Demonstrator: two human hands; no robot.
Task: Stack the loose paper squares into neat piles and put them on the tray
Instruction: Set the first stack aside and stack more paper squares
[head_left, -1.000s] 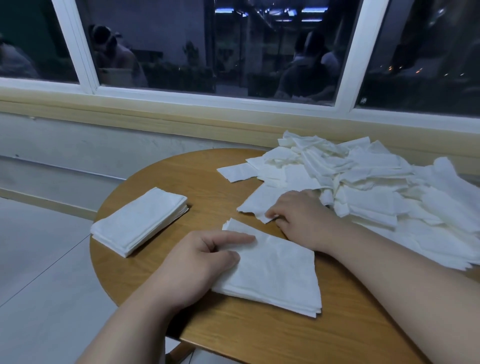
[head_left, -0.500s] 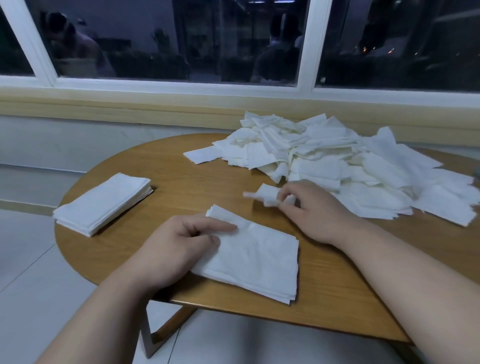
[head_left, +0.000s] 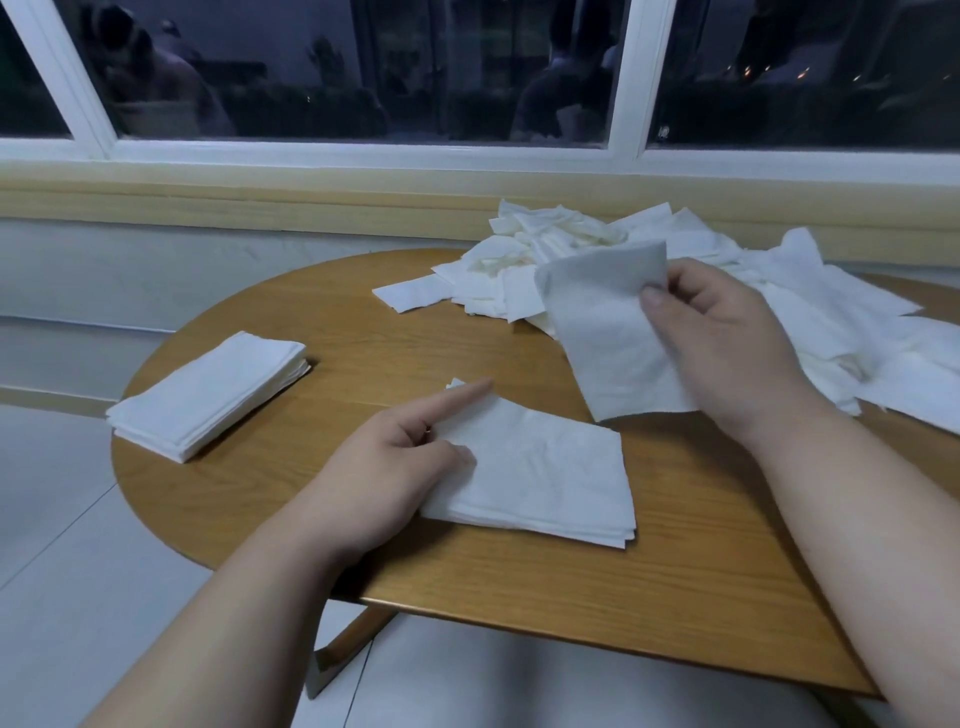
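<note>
A big heap of loose white paper squares (head_left: 582, 249) lies at the back right of the round wooden table (head_left: 363, 338). My right hand (head_left: 727, 348) pinches one single paper square (head_left: 608, 332) and holds it up above the table, in front of the heap. A neat pile of squares (head_left: 550, 467) lies near the front edge; my left hand (head_left: 384, 467) rests on its left side with the forefinger stretched out along its edge. A second neat pile (head_left: 208, 395) sits at the table's left edge. No tray is in view.
The table stands by a wall with a wooden sill (head_left: 260, 202) and dark windows (head_left: 363, 67). Pale floor tiles (head_left: 62, 519) lie to the left and below. The table's front edge is close to my forearms.
My right hand has drawn one square out of the heap and lifted it up, unfolded. The left hand's forefinger has straightened along the near pile. The camera has shifted.
</note>
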